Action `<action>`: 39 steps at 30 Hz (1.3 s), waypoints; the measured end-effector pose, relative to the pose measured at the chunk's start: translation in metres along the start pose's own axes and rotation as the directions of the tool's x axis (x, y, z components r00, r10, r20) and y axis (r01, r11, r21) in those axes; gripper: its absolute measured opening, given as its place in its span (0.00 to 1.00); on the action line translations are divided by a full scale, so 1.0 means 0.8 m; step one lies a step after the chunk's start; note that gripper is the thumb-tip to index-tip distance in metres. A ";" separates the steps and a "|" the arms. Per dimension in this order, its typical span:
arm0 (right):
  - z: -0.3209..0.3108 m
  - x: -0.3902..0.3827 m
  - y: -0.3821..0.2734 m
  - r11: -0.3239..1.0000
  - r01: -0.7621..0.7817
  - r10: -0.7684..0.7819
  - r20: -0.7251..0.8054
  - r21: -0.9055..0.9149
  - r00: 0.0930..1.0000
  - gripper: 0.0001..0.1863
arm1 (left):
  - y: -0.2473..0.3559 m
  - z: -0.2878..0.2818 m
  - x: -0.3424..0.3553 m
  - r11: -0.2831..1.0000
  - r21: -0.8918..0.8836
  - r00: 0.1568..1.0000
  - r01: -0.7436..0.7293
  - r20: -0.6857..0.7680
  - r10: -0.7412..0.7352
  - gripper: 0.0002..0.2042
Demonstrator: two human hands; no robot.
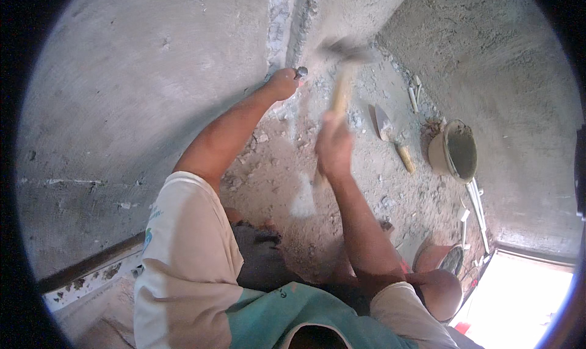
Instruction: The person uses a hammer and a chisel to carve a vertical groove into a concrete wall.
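My left hand (282, 82) is closed round a metal chisel (301, 72) at the foot of a rough chipped groove (284, 22) in the plastered wall. My right hand (334, 144) grips the wooden handle of a hammer (342, 83), whose head is blurred by motion above and to the right of the chisel. A trowel (383, 123) with a wooden handle lies on the dusty, rubble-strewn floor (281, 160), to the right of my right hand.
At the right are a mortar-stained bucket (438, 154), white pipe pieces (475, 205) by the wall, and a second container (433, 260) near my right knee. Plastered walls (97, 111) close in on both sides. A bright opening (525, 294) is at the lower right.
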State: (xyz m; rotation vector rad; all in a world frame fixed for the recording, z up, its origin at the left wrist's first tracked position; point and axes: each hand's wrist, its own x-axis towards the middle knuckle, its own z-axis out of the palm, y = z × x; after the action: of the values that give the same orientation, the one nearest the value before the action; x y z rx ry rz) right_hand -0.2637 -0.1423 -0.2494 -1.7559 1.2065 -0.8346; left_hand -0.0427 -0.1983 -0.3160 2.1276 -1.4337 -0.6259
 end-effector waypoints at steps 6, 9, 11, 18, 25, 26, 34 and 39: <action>-0.049 -0.016 0.018 0.963 -0.266 0.267 0.187 -0.027 0.945 0.27 | -0.027 0.014 0.006 0.995 0.020 0.994 -0.102 -0.036 0.103 0.15; -0.086 0.005 -0.076 0.983 -0.111 0.103 0.060 0.149 0.993 0.27 | -0.042 0.025 0.003 0.993 0.038 0.993 -0.112 -0.037 0.113 0.14; -0.099 0.029 -0.117 0.982 0.073 -0.052 -0.125 0.172 0.991 0.26 | -0.038 0.021 0.006 0.993 0.037 0.992 -0.113 -0.046 0.115 0.14; -0.014 0.012 0.018 0.997 0.072 -0.070 -0.059 0.031 0.996 0.23 | -0.007 0.009 0.004 0.996 0.038 0.997 -0.076 0.032 0.075 0.18; -0.048 -0.039 0.061 0.850 -0.486 0.466 0.142 0.201 0.873 0.24 | -0.013 0.036 -0.018 0.996 -0.007 0.987 -0.094 0.131 0.094 0.16; -0.056 -0.037 0.057 0.858 -0.463 0.451 0.107 0.223 0.886 0.23 | -0.007 0.038 -0.020 0.990 0.008 0.973 -0.142 0.186 0.138 0.16; -0.098 -0.034 0.004 0.881 -0.329 0.333 0.047 0.341 0.942 0.22 | 0.012 0.001 -0.011 0.962 0.019 0.942 -0.271 0.212 0.261 0.13; -0.103 -0.045 -0.028 0.893 -0.284 0.296 0.021 0.350 0.955 0.22 | 0.015 -0.016 -0.026 0.992 0.032 0.946 -0.125 0.305 0.109 0.09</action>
State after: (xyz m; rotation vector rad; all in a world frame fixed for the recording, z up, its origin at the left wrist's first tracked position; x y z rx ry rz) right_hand -0.3371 -0.1251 -0.1960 -1.2424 1.2193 -0.8406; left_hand -0.0504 -0.1812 -0.2965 2.0299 -1.7416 -0.9099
